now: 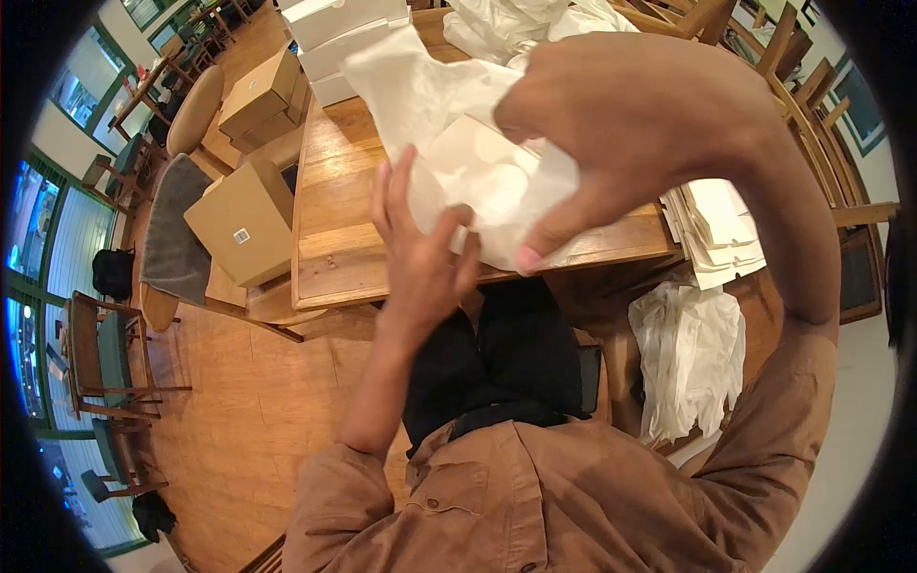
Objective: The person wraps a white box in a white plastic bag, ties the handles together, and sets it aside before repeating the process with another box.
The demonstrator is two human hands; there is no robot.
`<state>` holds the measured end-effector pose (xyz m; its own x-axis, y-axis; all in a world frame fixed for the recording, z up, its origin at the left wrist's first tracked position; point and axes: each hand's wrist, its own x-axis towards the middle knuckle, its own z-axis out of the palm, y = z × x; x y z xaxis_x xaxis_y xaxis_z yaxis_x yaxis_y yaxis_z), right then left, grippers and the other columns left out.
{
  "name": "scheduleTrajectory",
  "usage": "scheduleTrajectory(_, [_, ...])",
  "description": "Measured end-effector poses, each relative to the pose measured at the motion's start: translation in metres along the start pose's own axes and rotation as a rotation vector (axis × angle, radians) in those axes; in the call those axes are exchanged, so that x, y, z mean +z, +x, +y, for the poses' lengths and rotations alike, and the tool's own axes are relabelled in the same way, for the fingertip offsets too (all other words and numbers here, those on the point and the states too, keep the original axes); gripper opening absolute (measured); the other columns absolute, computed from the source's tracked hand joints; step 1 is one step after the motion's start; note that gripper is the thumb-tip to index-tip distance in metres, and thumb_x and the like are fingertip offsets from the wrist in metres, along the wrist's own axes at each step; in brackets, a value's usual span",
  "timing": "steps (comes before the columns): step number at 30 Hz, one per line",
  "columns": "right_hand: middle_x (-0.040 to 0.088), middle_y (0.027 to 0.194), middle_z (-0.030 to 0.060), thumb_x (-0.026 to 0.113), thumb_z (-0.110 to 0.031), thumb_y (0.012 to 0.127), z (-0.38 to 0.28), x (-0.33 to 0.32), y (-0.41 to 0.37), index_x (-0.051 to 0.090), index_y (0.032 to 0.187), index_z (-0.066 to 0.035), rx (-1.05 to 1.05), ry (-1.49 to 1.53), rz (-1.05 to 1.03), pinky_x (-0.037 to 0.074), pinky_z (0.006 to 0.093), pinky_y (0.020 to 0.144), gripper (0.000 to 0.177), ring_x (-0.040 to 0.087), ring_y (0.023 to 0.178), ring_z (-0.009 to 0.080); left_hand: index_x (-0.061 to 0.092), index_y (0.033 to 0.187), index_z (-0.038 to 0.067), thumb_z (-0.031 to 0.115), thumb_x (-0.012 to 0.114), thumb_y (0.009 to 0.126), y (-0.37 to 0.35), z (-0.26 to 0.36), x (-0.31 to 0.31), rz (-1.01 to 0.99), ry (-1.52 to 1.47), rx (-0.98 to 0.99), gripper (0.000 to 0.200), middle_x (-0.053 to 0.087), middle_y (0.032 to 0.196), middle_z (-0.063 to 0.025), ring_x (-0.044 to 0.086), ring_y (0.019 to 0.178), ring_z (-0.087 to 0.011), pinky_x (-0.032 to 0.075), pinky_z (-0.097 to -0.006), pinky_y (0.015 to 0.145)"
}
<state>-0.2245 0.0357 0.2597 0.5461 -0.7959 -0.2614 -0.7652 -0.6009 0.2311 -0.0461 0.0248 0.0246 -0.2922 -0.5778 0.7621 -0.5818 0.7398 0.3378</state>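
Both hands hold a white paper sheet (478, 181) above the near edge of the tabletop (334, 220). The right hand (630, 124) has its grip clamped on the sheet's edge, and the left hand (420, 253) holds it between thumb and straight fingers. I judge it only half folded (loose, creased). White boxes (344, 29) stand stacked further back.

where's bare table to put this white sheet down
Bare wood on the table lies left of the left hand, between the white boxes and the near edge. The far end is crowded with crumpled paper; a flat white stack lies at the right. The right hand and white sheet cover the middle.
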Motion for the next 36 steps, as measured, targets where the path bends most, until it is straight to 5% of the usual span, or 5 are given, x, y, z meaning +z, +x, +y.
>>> scheduleTrajectory(10, [0.070,0.097,0.0231,0.063,-0.035,0.094,-0.006,0.031,0.031,0.058,0.123,0.005,-0.029,0.411,0.334,0.053,0.0404,0.082,0.049,0.069,0.094,0.0331,0.048,0.138,0.001,0.011,0.066,0.091,0.069,-0.040,-0.051,0.248,-0.707,-0.471,0.051,0.047,0.144,-0.0208,0.042,0.136,-0.0318,0.029,-0.0444,0.116])
scheduleTrajectory(13, [0.070,0.105,0.0217,0.058,-0.034,0.099,-0.022,0.040,0.054,0.048,0.133,0.005,0.046,0.871,0.343,0.052,0.0380,0.085,0.053,0.069,0.099,0.0287,0.039,0.143,-0.004,0.015,0.062,0.095,0.061,0.003,-0.054,0.288,-0.792,-0.171,0.056,0.052,0.134,-0.0174,0.047,0.130,-0.0238,0.034,-0.0415,0.112])
scheduleTrajectory(20, [0.066,0.107,0.0307,0.056,-0.029,0.097,-0.029,0.058,0.076,0.027,0.138,0.022,-0.267,1.275,0.695,0.053,0.0366,0.086,0.071,0.068,0.102,0.0321,0.045,0.126,0.001,0.016,0.052,0.100,0.079,-0.002,-0.042,0.303,-1.068,-0.557,0.031,0.057,0.115,-0.0100,0.057,0.108,-0.0168,0.044,-0.0293,0.097])
scheduleTrajectory(32, [0.070,0.104,0.0139,0.075,-0.037,0.086,0.037,0.093,0.032,0.048,0.135,-0.006,-0.009,0.111,0.193,0.051,0.0463,0.089,0.063,0.068,0.101,0.0313,0.050,0.111,0.009,0.005,0.051,0.104,0.163,-0.088,-0.028,0.248,-1.123,-0.319,0.008,0.061,0.106,-0.0040,0.064,0.093,-0.0130,0.057,-0.0302,0.086])
scheduleTrajectory(36, [0.071,0.086,0.0106,0.072,-0.027,0.083,-0.013,0.119,0.005,0.061,0.109,-0.004,0.008,-0.117,0.537,0.051,0.0416,0.085,0.036,0.070,0.089,0.0263,0.051,0.115,0.008,0.006,0.052,0.104,0.161,-0.095,-0.027,0.282,-1.102,-0.098,0.011,0.063,0.106,-0.0054,0.064,0.094,-0.0128,0.055,-0.0291,0.089])
